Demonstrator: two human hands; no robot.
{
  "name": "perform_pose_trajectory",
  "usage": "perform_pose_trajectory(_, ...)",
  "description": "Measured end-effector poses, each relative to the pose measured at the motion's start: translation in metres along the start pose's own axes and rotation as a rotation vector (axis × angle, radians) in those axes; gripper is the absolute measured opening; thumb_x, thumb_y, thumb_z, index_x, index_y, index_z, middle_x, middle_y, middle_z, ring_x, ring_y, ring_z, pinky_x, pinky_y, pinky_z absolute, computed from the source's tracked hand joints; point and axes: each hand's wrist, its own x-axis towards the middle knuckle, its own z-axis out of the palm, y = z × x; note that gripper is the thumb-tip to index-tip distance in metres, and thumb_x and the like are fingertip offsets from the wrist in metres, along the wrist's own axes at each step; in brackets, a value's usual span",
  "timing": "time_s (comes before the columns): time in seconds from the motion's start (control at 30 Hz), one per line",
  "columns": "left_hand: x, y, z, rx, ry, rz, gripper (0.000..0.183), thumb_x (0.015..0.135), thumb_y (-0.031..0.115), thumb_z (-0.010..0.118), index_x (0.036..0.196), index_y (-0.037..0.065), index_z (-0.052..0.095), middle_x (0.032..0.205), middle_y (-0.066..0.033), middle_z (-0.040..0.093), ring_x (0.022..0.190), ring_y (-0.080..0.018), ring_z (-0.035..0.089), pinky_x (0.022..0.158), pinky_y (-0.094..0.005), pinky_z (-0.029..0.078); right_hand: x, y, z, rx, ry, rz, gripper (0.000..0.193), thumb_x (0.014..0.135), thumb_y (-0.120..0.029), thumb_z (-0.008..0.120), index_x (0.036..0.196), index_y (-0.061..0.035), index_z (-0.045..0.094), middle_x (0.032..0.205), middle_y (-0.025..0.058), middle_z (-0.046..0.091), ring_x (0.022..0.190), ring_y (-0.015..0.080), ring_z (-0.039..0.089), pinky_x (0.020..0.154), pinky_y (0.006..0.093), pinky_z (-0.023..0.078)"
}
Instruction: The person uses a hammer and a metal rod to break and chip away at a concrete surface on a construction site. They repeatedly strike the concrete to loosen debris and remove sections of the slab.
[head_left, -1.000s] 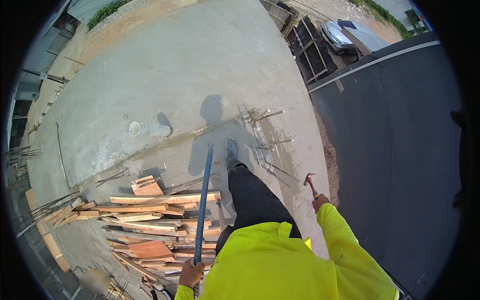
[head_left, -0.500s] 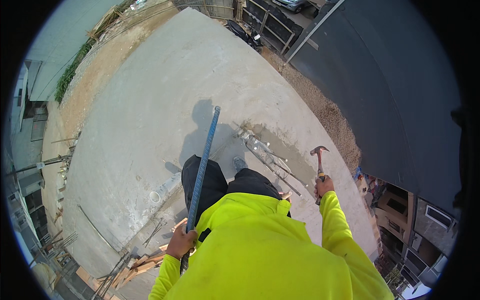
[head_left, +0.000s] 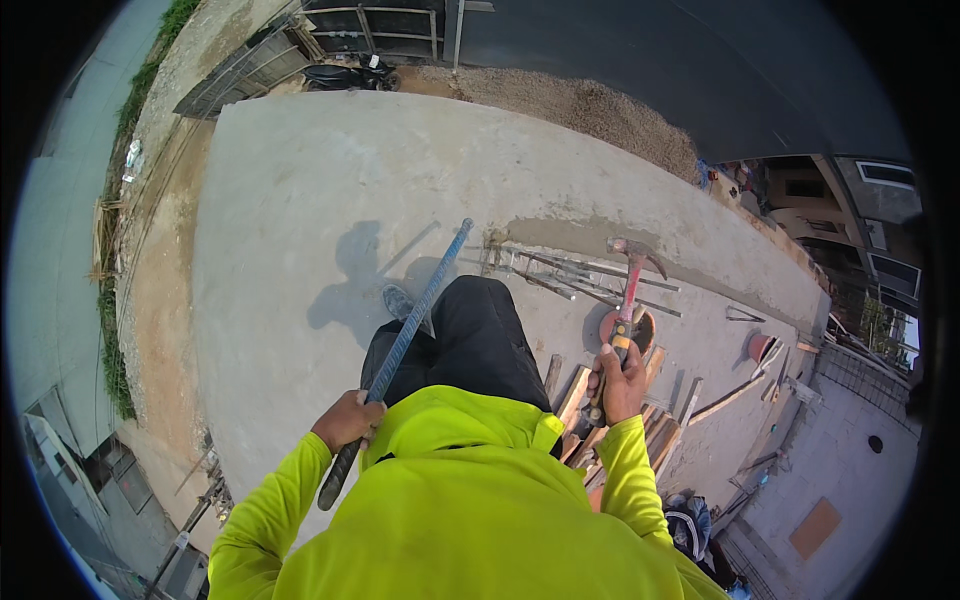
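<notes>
My left hand (head_left: 349,420) is closed around the lower part of a long blue ribbed metal bar (head_left: 412,324). The bar slants up and away across my dark trousers, its dark lower end sticking out below my fist. In my right hand (head_left: 624,384) is a claw hammer (head_left: 630,292), gripped by its black and yellow handle. Its reddish, worn head points away from me, above the concrete. Past the hammer, several steel rods (head_left: 560,272) lie or stick out by a damp strip of concrete.
Wooden boards (head_left: 660,438) lie on the right, near my right forearm. An orange bucket (head_left: 642,333) sits partly behind the hammer, and another bucket (head_left: 760,347) lies farther right. The concrete slab (head_left: 270,230) ends at the far side before gravel (head_left: 600,110) and a parked motorcycle (head_left: 352,76).
My view has turned to the right, bringing boards and buckets into sight. The hammer has come closer in front of my body. Both hands keep their hold.
</notes>
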Motion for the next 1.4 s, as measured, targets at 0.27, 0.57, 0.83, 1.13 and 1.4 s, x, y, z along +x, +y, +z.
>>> perform_pose_trajectory(0.27, 0.114, 0.04, -0.01, 0.029, -0.077, -0.04, 0.018, 0.089, 0.019, 0.06, 0.083, 0.006, 0.05, 0.068, -0.0012, 0.05, 0.049, -0.0105, 0.047, 0.043, -0.0305, 0.043, -0.015, 0.025, 0.066, -0.087, -0.061, 0.18, 0.016, 0.1, -0.019, 0.06, 0.101, -0.0064, 0.049, 0.071, 0.0019, 0.055, 0.052, 0.0096, 0.055, 0.044, 0.0245, 0.046)
perform_pose_trajectory(0.57, 0.253, 0.072, 0.071, 0.034, 0.027, -0.049, 0.023, 0.088, 0.018, 0.059, 0.082, -0.004, 0.054, 0.068, -0.0081, 0.054, 0.05, -0.0168, 0.052, 0.044, -0.0335, 0.046, 0.097, 0.039, 0.118, 0.153, -0.034, 0.352, 0.015, 0.101, -0.02, 0.058, 0.101, -0.0083, 0.048, 0.076, 0.0035, 0.055, 0.055, 0.0124, 0.056, 0.046, 0.0281, 0.047)
perform_pose_trajectory(0.83, 0.302, 0.06, 0.094, -0.104, -0.072, -0.147, 0.021, 0.091, 0.018, 0.057, 0.085, -0.002, 0.053, 0.06, -0.0073, 0.053, 0.044, -0.0173, 0.052, 0.044, -0.0328, 0.046, 0.211, 0.117, 0.177, 0.157, 0.137, 0.419, 0.017, 0.101, -0.025, 0.057, 0.099, -0.0112, 0.048, 0.078, 0.0029, 0.054, 0.056, 0.013, 0.055, 0.046, 0.0287, 0.046)
perform_pose_trajectory(1.13, 0.318, 0.026, 0.072, 0.01, -0.03, -0.122, 0.04, 0.088, 0.024, 0.061, 0.101, -0.014, 0.058, 0.081, -0.032, 0.065, 0.079, -0.0438, 0.068, 0.073, -0.0486, 0.053, 0.282, 0.182, 0.21, -0.108, 0.152, 0.406, 0.017, 0.099, -0.022, 0.056, 0.101, -0.0073, 0.047, 0.075, 0.0044, 0.055, 0.052, 0.0134, 0.055, 0.044, 0.028, 0.047)
perform_pose_trajectory(1.4, 0.324, 0.016, 0.084, 0.012, 0.019, -0.057, 0.044, 0.087, 0.028, 0.061, 0.102, -0.013, 0.059, 0.083, -0.0312, 0.065, 0.082, -0.0467, 0.066, 0.076, -0.0501, 0.05, 0.371, 0.151, 0.231, -0.248, 0.069, 0.008, 0.014, 0.1, -0.015, 0.054, 0.106, -0.0035, 0.048, 0.079, 0.0041, 0.056, 0.057, 0.0107, 0.057, 0.048, 0.0261, 0.049)
